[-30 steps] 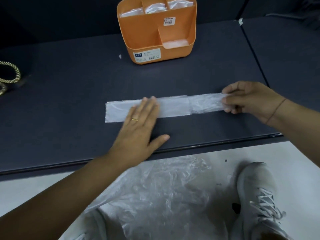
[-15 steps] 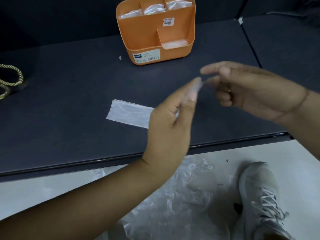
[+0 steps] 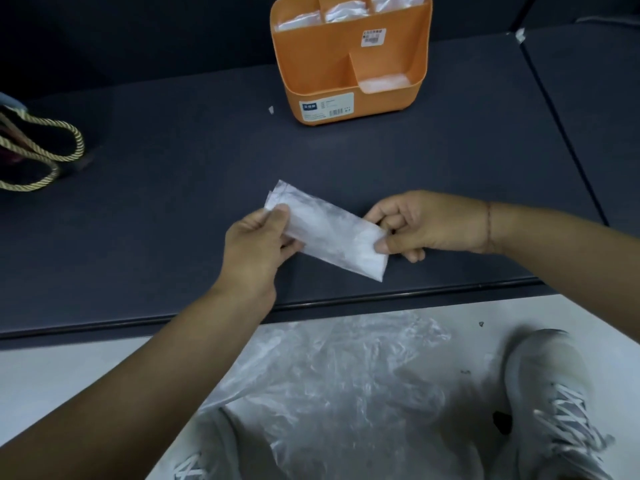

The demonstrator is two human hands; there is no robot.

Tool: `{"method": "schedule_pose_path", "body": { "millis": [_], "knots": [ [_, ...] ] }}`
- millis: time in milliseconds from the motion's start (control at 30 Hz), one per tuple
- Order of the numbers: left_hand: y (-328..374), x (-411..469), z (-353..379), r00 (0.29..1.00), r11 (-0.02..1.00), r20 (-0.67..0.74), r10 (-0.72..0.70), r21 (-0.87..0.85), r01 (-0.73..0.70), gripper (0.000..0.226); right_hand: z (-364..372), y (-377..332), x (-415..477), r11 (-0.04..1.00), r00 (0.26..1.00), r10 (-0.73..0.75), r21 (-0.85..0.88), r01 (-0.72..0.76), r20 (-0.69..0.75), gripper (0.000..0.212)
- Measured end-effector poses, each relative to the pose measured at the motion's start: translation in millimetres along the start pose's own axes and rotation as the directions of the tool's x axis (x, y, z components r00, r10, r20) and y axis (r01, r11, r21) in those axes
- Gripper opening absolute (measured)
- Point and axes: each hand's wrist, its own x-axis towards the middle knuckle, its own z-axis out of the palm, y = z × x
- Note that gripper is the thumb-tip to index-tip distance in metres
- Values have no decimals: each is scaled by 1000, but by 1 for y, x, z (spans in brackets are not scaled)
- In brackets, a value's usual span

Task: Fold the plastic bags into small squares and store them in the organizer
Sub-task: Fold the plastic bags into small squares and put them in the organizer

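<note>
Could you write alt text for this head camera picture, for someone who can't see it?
The left hand and right hand pinch opposite ends of a folded plastic bag over a dark table. Behind stands an orange organizer already holding folded bags.

Far back on the table (image 3: 166, 220) the organizer (image 3: 322, 74), nearer the folded bag (image 3: 332, 233) between left hand (image 3: 252, 247) and right hand (image 3: 429, 223).

Head-worn view, forward-down, close over table (image 3: 173, 237)
</note>
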Motion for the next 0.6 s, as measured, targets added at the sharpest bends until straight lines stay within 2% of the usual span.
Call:
{"method": "schedule_pose_path", "body": {
  "millis": [167, 267, 367, 433, 500, 533, 600],
  "knots": [
    [-9, 15, -15, 991, 982, -65, 118, 153, -107, 17, 17, 4, 3, 993, 969, -24, -117, -5, -247, 15],
    [-12, 20, -23, 975, 940, -81, 208, 292, -177, 10, 23, 4, 5, 986, 950, -43, -165, -9, -310, 17],
    [-16, 19, -27, 945, 856, -71, 318, 450, -254, 12, 24, 4, 7, 987, 936, -44, -160, -13, -350, 21],
    [-18, 15, -28, 874, 712, -52, 483, 605, -357, 21, 24, 4, 7, 985, 935, -40, -174, -23, -352, 22],
    [-20, 6, -24, 715, 459, 86, 694, 711, -532, 36, 25, 2, 7, 985, 939, -27, -171, -34, -344, 22],
    [-23, 0, -20, 647, 349, 196, 736, 710, -612, 39, 25, 1, 6, 987, 939, -17, -159, -40, -342, 22],
    [-34, -14, -9, 605, 248, 429, 670, 638, -728, 49, 25, -1, 4, 991, 939, 10, -124, -55, -343, 22]
  ]
}}
